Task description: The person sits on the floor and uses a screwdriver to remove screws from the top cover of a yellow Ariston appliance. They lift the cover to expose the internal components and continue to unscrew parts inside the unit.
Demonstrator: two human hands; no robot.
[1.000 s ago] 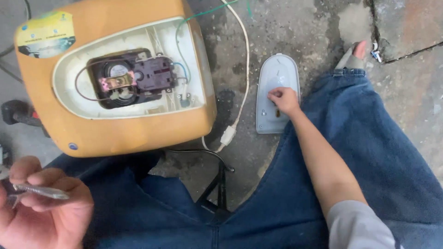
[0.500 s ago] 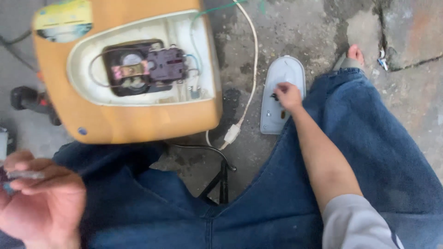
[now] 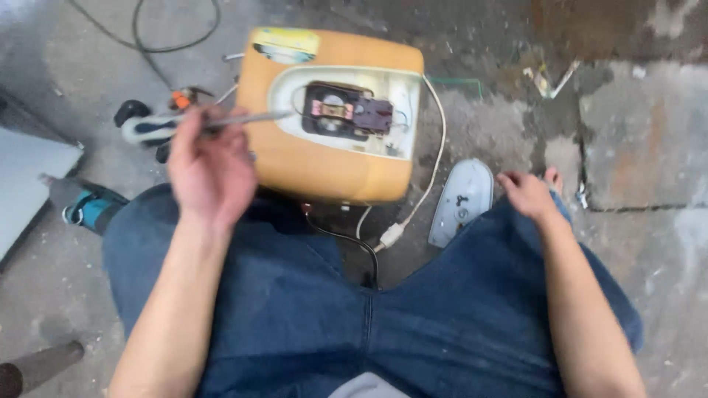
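An orange boxy appliance (image 3: 324, 158) lies on the concrete floor with its white recess open, showing a dark part with wires (image 3: 346, 110). My left hand (image 3: 210, 166) is raised in front of its left side and grips a thin metal tool (image 3: 247, 119) whose tip points toward the recess. My right hand (image 3: 527, 193) rests on my right knee, fingers loosely curled and holding nothing, just right of a pale oval cover plate (image 3: 463, 200) lying on the floor. A white cord with a plug (image 3: 391, 234) trails from the appliance.
My legs in blue jeans (image 3: 369, 317) fill the lower frame. A blue-and-white handled tool (image 3: 144, 129) and a teal power tool (image 3: 85, 206) lie at left, beside a white panel (image 3: 29, 184). A black cable (image 3: 173, 33) loops at the top. Cracked concrete (image 3: 634, 140) lies right.
My left hand rose from my lap toward the appliance's left side with the metal tool. My right hand left the oval cover plate and moved onto my knee. The view shifted.
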